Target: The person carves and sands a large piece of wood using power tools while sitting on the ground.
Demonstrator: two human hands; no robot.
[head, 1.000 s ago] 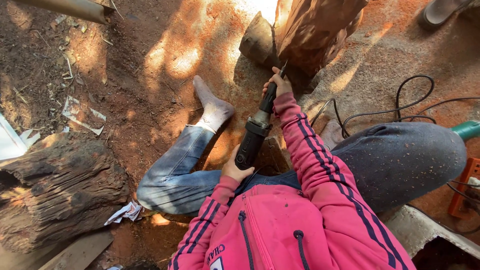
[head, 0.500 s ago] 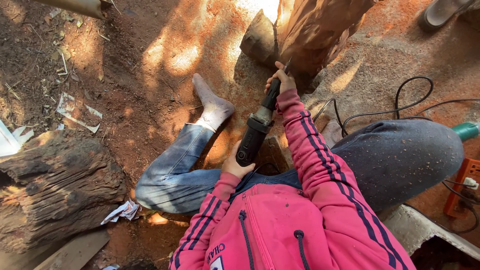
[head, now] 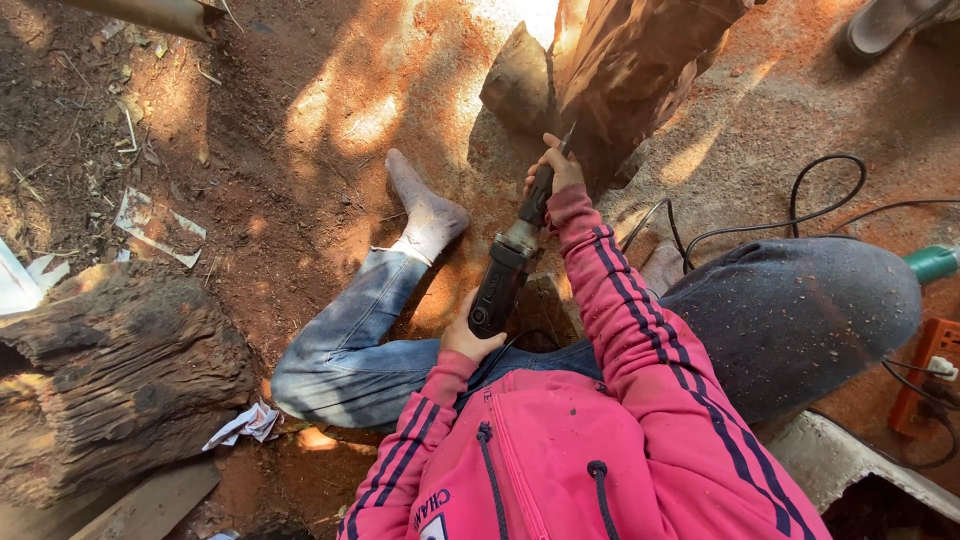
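Note:
I sit on red dirt in a pink striped jacket and jeans, one socked foot [head: 425,212] stretched forward. My left hand [head: 468,340] grips the rear of a long black power tool [head: 505,270]. My right hand [head: 556,168] holds its front neck. The tool's thin tip touches the base of a brown wood piece [head: 635,70] standing in front of me. A smaller wood chunk [head: 515,75] leans beside it on the left.
A big weathered log [head: 110,380] lies at the left with crumpled paper [head: 245,425] by it. Black cables [head: 800,200] loop on the ground at the right, near an orange power strip [head: 925,375] and a green-tipped tool [head: 930,265]. Someone's shoe [head: 885,25] shows top right.
The tool and both hands have stayed almost still against the wood; the view has only shifted slightly.

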